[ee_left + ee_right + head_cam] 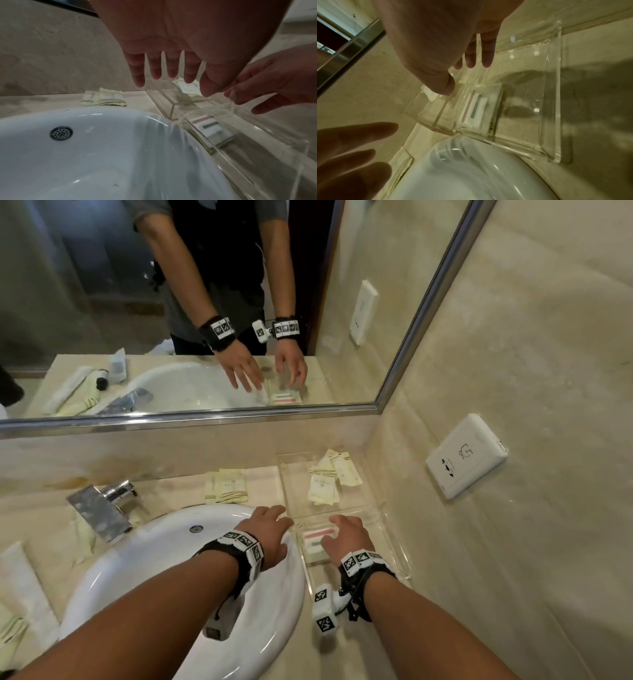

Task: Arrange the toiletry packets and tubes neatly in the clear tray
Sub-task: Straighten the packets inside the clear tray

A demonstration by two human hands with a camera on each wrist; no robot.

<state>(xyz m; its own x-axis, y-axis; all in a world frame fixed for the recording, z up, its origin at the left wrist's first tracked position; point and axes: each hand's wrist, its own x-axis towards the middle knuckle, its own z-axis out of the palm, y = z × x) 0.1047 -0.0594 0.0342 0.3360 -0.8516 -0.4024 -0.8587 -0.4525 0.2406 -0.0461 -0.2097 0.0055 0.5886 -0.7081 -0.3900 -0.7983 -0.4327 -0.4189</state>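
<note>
Where the counter [164, 491] runs along the mirror [205, 302], a tap [102, 505] stands at the left behind the white basin [164, 546], and a white tube [20, 573] lies at the far left edge. A small stack of cream packets [226, 486] sits on the counter between the tap and the clear tray [394, 542], near the back wall and apart from both. The left hand [270, 530] hovers over the basin's right rim just beside the tray's left wall, palm down, fingers straight and slightly spread, holding nothing. The tray fills the corner, its long axis running from the person toward the mirror, its right wall close to the side wall, with bare counter in front of it. Its far compartment holds loose cream packets [325, 484] lying at mixed angles. In the near compartment a white packet with a pink stripe [317, 539] lies flat, its stripe running crosswise to the tray. The right hand [347, 537] hangs over this compartment, fingers loosely extended and empty. A white socket [466, 455] is fixed to the right wall.
</note>
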